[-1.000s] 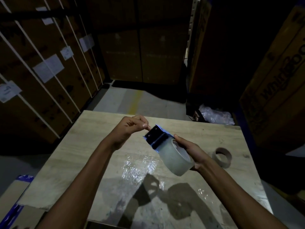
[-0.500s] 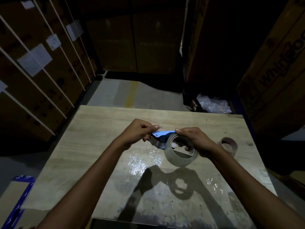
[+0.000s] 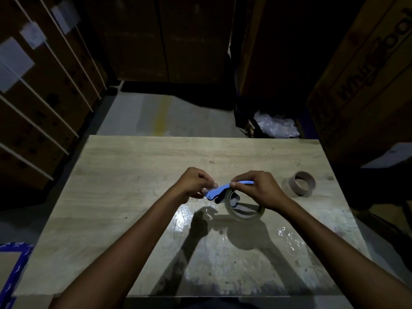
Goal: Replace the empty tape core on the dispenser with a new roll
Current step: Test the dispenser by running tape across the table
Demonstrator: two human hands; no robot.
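Since half a second ago both hands have sunk slightly toward the pale wooden tabletop, and the blue plastic tape dispenser now lies flatter, its long side running roughly level above the board. The right hand is closed over the dispenser's upper edge, fingertips pinching the blue frame just above the clear roll of packing tape. That roll stands upright on its edge, mounted in the dispenser, with its lower rim touching or nearly touching the tabletop; which one is hard to tell in the dim light. The left hand is curled shut at the dispenser's far left tip, thumb and forefinger pressed together on something small and pale there, probably the loose tape end, though it is too blurred to be sure. Well to the right of the dispenser, the empty brown cardboard tape core stands alone on the tabletop, apart from both hands. Below the dispenser, toward the person, a crinkled glossy film patch shines on the board, crossed by the hands' shadows.
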